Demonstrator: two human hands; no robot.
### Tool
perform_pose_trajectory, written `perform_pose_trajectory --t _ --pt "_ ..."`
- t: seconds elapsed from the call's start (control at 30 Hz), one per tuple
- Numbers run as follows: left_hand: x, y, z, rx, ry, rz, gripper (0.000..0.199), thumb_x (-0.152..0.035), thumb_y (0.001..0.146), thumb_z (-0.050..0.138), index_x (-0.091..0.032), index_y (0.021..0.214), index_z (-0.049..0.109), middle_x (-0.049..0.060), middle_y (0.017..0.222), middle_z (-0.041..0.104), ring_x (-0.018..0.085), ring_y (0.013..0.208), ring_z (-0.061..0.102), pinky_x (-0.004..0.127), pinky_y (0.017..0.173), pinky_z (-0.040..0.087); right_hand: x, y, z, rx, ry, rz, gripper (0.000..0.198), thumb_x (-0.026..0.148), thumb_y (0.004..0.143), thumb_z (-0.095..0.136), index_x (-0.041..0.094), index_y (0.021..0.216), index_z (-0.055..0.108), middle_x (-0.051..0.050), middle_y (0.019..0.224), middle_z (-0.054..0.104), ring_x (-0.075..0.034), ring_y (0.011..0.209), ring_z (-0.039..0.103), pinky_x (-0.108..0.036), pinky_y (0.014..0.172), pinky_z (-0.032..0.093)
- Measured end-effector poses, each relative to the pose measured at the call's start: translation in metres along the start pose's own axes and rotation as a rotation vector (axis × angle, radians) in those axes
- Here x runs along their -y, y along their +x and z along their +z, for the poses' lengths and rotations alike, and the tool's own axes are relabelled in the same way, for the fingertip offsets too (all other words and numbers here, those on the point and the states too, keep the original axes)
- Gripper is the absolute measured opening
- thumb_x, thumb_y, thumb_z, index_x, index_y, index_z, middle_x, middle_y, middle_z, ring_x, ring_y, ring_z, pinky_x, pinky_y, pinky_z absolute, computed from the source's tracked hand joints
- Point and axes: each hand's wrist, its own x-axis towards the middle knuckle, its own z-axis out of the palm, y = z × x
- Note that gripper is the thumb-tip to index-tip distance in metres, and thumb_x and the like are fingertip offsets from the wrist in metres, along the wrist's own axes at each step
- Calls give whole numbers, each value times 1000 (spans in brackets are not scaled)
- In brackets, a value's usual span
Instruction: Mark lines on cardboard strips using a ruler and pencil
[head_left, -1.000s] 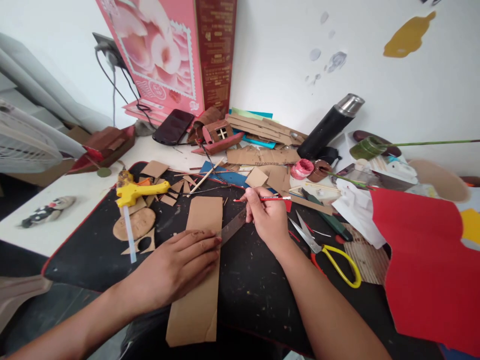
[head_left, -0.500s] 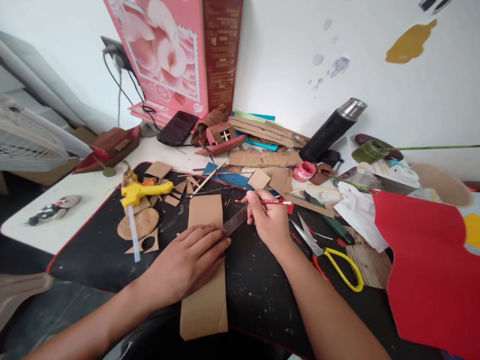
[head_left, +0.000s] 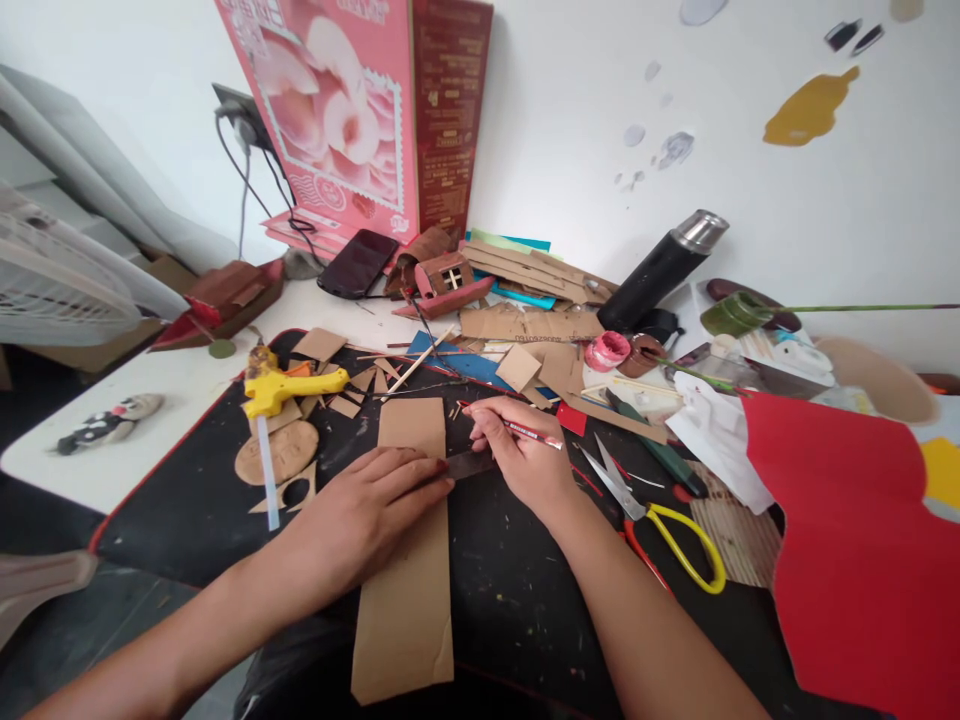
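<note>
My left hand (head_left: 386, 515) lies flat with fingers stretched across a long cardboard strip (head_left: 405, 630), pressing down a ruler (head_left: 466, 467). Most of the ruler is hidden under that hand; its bare end sticks out to the right. A red pencil (head_left: 525, 432) is pinched in my right hand (head_left: 517, 455), its tip pointing left, just right of the strip's far end. The right fingers are close to the ruler's end; whether they touch it I cannot tell. The strip runs lengthwise toward my body on the black mat (head_left: 517, 590).
Left of the strip lies a yellow glue gun (head_left: 292, 385) among cardboard scraps. Scissors (head_left: 645, 515), a green-handled cutter (head_left: 664, 450) and red sheet (head_left: 847, 540) are on the right. Behind are a small model boat (head_left: 446, 285), a paint pot (head_left: 606, 351) and a black flask (head_left: 660, 270).
The ruler's exposed end has swung toward me, so it lies closer to square across the strip. My right hand has shifted slightly left with the pencil, which now slants more.
</note>
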Motion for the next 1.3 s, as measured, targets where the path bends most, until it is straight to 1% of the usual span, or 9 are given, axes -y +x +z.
perform_pose_trajectory --t 0.17,0.3,0.43,0.53,0.73,0.83,1.03,1.2,1.3 --pt "10 2 -6 2 54 5 46 -9 107 50 -21 145 71 9 138 81 25 127 74 42 108 61 -3 0 0 18 -14 38 36 51 116 60 25 105 82 -3 87 83 -18 69 81 -28 65 64" --pt "12 1 -7 -18 136 -35 39 -14 109 53 -21 142 73 8 137 82 26 125 74 42 107 61 -4 -1 1 37 5 61 37 52 115 60 24 103 81 -3 85 81 -18 69 80 -28 67 64" --pt "9 1 -5 -56 202 -81 34 -17 111 55 -19 138 76 9 135 82 27 123 75 44 106 62 -2 -1 2 43 38 101 37 53 115 62 24 101 81 -2 79 79 -17 64 78 -25 59 59" --pt "5 3 -4 -75 202 -109 33 -19 111 57 -19 138 76 9 136 82 29 126 74 45 106 62 -1 0 2 32 49 121 39 55 114 62 24 102 81 -1 77 79 -16 61 77 -24 54 55" --pt "-6 11 -2 -86 184 -97 32 -19 112 56 -17 136 77 8 138 82 27 126 75 43 105 62 0 1 3 29 42 127 41 57 113 62 24 101 81 -2 77 79 -16 60 77 -24 52 55" --pt "-6 11 3 -109 187 -137 32 -23 113 56 -17 137 76 9 136 82 27 124 76 43 103 63 0 1 3 23 57 126 38 54 113 63 23 100 81 -1 76 79 -15 59 76 -23 51 54" --pt "2 7 8 -114 183 -214 35 -29 113 59 -18 142 75 11 140 80 31 126 75 47 106 62 2 1 4 16 43 125 38 53 113 62 24 97 80 0 75 77 -15 59 74 -25 55 59" --pt "3 9 9 -108 214 -211 33 -29 114 57 -14 138 75 13 138 80 33 127 74 49 105 60 2 0 4 24 36 117 34 49 114 63 24 97 80 0 76 77 -15 60 75 -25 58 61" --pt "1 9 8 -121 226 -191 30 -25 113 58 -13 134 76 12 136 81 32 124 74 47 104 59 2 0 4 31 26 124 34 48 114 63 24 99 80 -1 77 78 -16 61 76 -26 59 61"
